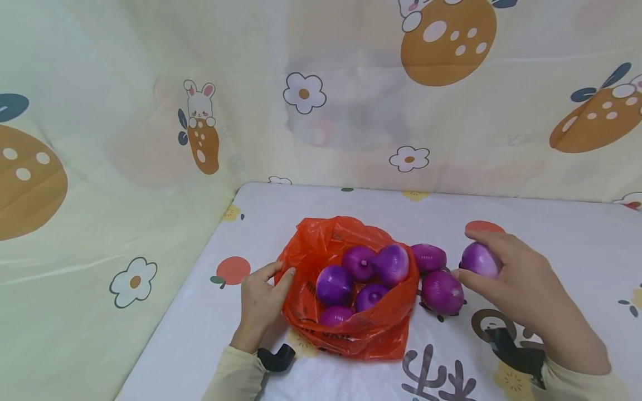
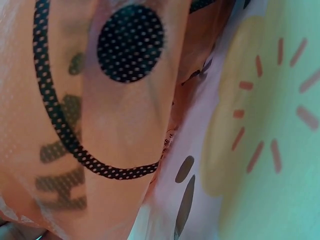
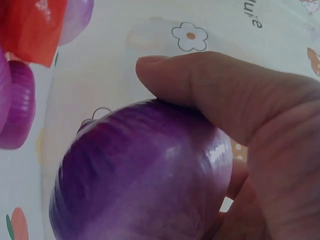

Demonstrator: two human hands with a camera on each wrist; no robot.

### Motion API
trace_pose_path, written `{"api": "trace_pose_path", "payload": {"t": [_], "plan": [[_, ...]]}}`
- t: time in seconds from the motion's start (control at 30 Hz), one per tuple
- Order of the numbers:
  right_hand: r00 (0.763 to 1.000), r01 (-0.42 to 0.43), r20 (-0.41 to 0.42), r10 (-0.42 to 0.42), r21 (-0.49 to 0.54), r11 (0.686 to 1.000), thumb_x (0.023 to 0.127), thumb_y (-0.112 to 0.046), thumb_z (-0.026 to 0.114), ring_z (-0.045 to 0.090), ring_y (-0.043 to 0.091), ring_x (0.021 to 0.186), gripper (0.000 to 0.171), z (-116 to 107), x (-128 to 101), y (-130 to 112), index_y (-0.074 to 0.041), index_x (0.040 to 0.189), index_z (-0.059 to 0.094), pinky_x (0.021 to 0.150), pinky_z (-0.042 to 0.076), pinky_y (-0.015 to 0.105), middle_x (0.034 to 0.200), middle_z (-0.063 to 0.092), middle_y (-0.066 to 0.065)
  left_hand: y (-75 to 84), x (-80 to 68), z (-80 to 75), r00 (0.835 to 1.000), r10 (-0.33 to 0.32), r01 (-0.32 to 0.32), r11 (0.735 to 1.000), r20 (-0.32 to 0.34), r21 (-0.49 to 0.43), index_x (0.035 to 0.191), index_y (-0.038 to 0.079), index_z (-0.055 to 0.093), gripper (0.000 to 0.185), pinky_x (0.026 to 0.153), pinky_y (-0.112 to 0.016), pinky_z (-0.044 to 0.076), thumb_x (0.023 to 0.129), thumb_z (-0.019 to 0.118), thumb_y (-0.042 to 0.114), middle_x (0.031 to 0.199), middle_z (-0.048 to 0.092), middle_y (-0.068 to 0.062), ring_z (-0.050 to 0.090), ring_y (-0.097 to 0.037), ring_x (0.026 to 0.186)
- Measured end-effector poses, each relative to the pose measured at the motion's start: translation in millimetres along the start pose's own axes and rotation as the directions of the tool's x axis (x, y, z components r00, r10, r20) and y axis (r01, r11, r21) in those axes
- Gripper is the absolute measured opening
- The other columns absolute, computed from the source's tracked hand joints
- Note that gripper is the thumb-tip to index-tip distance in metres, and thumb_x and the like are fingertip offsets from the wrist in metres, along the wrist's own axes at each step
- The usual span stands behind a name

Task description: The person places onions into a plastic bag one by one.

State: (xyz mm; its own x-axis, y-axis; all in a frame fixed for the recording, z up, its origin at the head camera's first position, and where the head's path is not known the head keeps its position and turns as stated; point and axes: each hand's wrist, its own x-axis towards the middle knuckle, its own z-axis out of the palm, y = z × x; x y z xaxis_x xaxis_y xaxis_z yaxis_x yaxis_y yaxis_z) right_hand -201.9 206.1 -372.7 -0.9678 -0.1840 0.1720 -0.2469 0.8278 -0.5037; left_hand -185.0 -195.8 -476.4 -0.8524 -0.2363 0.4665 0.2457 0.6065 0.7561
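Observation:
A red plastic bag (image 1: 371,340) stands with its mouth spread, and several purple onions (image 1: 334,285) lie inside it. My left hand (image 1: 263,298) pinches the bag's left rim between thumb and fingers. In the left wrist view the printed side of the bag fills most of the picture. Right of the bag, my right hand (image 1: 521,278) grips a purple-and-white onion (image 1: 480,260). The right wrist view shows the thumb along the top of this onion, with fingers partly hidden behind it. Two more onions (image 1: 443,293) sit between the bag and my right hand.
A white cloth with printed fruit and flowers covers the table (image 1: 190,345). Behind and to the left hangs a pale curtain (image 1: 241,128) with carrot and rabbit prints. Black straps (image 1: 276,358) are worn on both wrists.

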Motion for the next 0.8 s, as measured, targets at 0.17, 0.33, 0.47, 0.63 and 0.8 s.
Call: {"api": "trace_pose_path", "payload": {"t": [0.17, 0.33, 0.47, 0.63, 0.8], "plan": [[0.998, 0.05, -0.029, -0.049, 0.026, 0.998, 0.079, -0.029, 0.091, 0.055, 0.058, 0.114, 0.08, 2.4, 2.7, -8.3, -0.005, 0.146, 0.056, 0.065, 0.06, 0.065, 0.141, 0.055, 0.032, -0.3, 0.2, 0.0, 1.0, 0.011, -0.011, 1.0, -0.004, 0.003, 0.105, 0.002, 0.082, 0.019, 0.085, -0.048, 0.063, 0.09, 0.08, 0.013, 0.099, 0.08, -0.012, 0.077, -0.03, 0.096], [0.997, 0.072, -0.016, -0.071, 0.052, 0.996, 0.082, -0.033, 0.089, 0.054, 0.056, 0.117, 0.079, 2.7, 6.8, -17.4, -0.006, 0.147, 0.055, 0.067, 0.061, 0.065, 0.141, 0.055, 0.03, 0.9, -0.2, -0.4, 1.0, -0.005, 0.005, 1.0, 0.007, -0.003, 0.106, 0.002, 0.082, 0.02, 0.086, -0.047, 0.063, 0.09, 0.08, 0.013, 0.1, 0.08, -0.012, 0.077, -0.03, 0.097], [0.993, 0.112, -0.035, -0.11, 0.056, 0.992, 0.082, -0.033, 0.089, 0.055, 0.055, 0.117, 0.077, 3.3, 9.6, -24.4, -0.006, 0.147, 0.056, 0.068, 0.06, 0.066, 0.141, 0.057, 0.028, 1.0, -0.2, -0.3, 1.0, -0.015, 0.015, 1.0, 0.01, -0.009, 0.107, 0.002, 0.082, 0.019, 0.085, -0.047, 0.063, 0.091, 0.08, 0.013, 0.1, 0.08, -0.012, 0.077, -0.03, 0.097], [0.993, 0.117, -0.033, -0.115, 0.073, 0.99, 0.082, -0.03, 0.089, 0.053, 0.055, 0.122, 0.075, 6.2, 12.1, -33.7, -0.008, 0.146, 0.057, 0.069, 0.06, 0.067, 0.144, 0.056, 0.027, 1.0, 0.0, -0.2, 1.0, -0.017, 0.017, 1.0, 0.006, -0.008, 0.105, 0.003, 0.082, 0.018, 0.084, -0.047, 0.064, 0.091, 0.079, 0.013, 0.098, 0.08, -0.011, 0.077, -0.029, 0.095], [0.989, 0.148, -0.041, -0.144, 0.114, 0.982, 0.082, -0.029, 0.089, 0.052, 0.052, 0.127, 0.075, 11.9, 13.6, -42.8, -0.008, 0.146, 0.057, 0.073, 0.058, 0.07, 0.146, 0.054, 0.026, 1.0, 0.1, 0.0, 1.0, -0.019, 0.019, 1.0, 0.003, -0.005, 0.104, 0.004, 0.083, 0.017, 0.084, -0.047, 0.064, 0.09, 0.079, 0.014, 0.098, 0.08, -0.01, 0.077, -0.028, 0.094]]}}
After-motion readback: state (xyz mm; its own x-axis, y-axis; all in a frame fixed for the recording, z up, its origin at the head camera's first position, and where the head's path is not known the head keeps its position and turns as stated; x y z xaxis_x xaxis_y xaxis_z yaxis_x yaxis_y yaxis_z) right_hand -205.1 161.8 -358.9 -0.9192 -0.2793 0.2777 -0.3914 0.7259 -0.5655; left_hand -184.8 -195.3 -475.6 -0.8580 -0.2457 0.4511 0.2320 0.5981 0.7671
